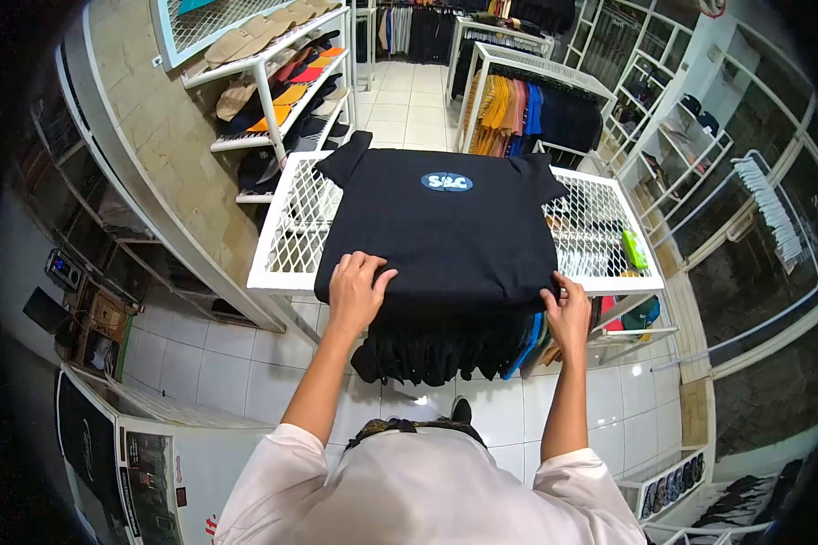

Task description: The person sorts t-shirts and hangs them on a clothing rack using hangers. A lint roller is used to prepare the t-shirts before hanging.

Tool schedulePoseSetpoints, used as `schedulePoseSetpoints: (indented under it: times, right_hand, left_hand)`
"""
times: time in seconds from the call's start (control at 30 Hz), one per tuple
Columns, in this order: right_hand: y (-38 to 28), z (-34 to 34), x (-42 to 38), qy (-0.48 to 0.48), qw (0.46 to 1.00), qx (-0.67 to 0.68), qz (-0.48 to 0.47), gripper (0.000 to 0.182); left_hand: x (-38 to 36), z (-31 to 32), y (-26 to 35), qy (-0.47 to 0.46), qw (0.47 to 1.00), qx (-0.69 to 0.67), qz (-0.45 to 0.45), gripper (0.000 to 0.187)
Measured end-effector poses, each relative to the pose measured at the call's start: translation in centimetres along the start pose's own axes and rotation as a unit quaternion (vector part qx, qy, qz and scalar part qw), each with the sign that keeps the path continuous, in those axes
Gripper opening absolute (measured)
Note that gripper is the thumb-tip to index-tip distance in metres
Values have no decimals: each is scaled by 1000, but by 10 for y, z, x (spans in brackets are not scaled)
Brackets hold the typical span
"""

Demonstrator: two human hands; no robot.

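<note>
Clothing shop interior, head view. White wire-mesh rack top [293, 238] bears a black T-shirt [441, 227] laid flat, its oval logo [447, 182] facing up. Left hand [356, 292] lies flat, fingers spread, on the shirt's near edge; right hand [568, 313] pinches the near right corner. Hanging garments [445, 345] show below; cap shelves [277, 77] stand at the left.

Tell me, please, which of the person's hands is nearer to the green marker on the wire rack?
Right. The right hand grips the black T-shirt's near corner, just below-left of the green marker; the left hand presses the shirt's opposite side, much farther away.
</note>
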State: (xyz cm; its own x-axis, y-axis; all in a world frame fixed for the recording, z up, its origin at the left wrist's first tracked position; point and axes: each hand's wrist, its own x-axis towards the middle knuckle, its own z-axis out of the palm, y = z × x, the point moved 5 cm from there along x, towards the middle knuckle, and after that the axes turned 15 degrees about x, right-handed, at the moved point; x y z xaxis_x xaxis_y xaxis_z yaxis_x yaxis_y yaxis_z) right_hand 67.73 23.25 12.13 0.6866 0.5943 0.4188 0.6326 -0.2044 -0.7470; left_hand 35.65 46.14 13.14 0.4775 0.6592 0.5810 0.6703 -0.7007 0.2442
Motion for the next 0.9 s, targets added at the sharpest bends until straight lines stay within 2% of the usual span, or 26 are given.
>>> schedulePoseSetpoints:
  times: [0.07, 0.13, 0.2, 0.27, 0.33, 0.37, 0.4, 0.47, 0.53, 0.57, 0.6, 0.67, 0.73, 0.83, 0.9]
  right_hand:
    - [0, 0, -4, -37, 998, 39, 19, 36]
    - [17, 5, -4, -17, 998, 59, 17, 37]
    - [27, 5, 3, 22, 993, 91, 73, 36]
    - [5, 7, 0, 37, 992, 85, 84, 30]
    - [-19, 7, -2, 65, 994, -90, -15, 23]
    - [-30, 7, -2, 82, 989, -109, -53, 20]
    - [-45, 9, 1, 86, 989, -106, -56, 20]
    - [-91, 12, 6, 138, 974, -17, -177, 19]
    - [-101, 41, 21, 59, 981, 78, -170, 16]
    - [-103, 60, 30, 6, 985, 88, -148, 17]
    - [-101, 78, 38, -47, 986, 98, -127, 20]
    - [-78, 114, 47, -74, 990, 15, -120, 26]
    - [-68, 128, 42, -28, 990, -26, -135, 26]
    - [-68, 128, 37, 0, 989, -17, -148, 24]
    - [-65, 127, 37, -9, 995, -36, -92, 22]
  left_hand:
    - [-7, 8, 2, -2, 1000, 3, -8, 22]
    - [-10, 9, 2, -11, 1000, 5, -14, 24]
    - [-9, 9, 2, -4, 1000, 20, -2, 30]
    - [-10, 14, -1, -3, 999, 52, 17, 34]
    - [-6, 14, -1, -32, 998, 54, 28, 34]
    - [0, 11, -4, -27, 998, 56, 29, 34]
    - [5, 8, -7, -51, 998, 31, 25, 33]
    - [17, 8, -9, -78, 997, 7, 23, 32]
    - [34, 16, -15, -76, 996, 27, -21, 28]
    - [37, 24, -17, -32, 998, 44, -15, 23]
    - [38, 28, -14, -33, 998, 44, -9, 23]
    - [36, 30, -9, 9, 996, 83, -25, 20]
    - [35, 32, -8, 39, 997, 69, -25, 19]
    - [32, 35, -12, 13, 997, 57, -41, 17]
    - [33, 35, -11, 13, 997, 63, -36, 17]
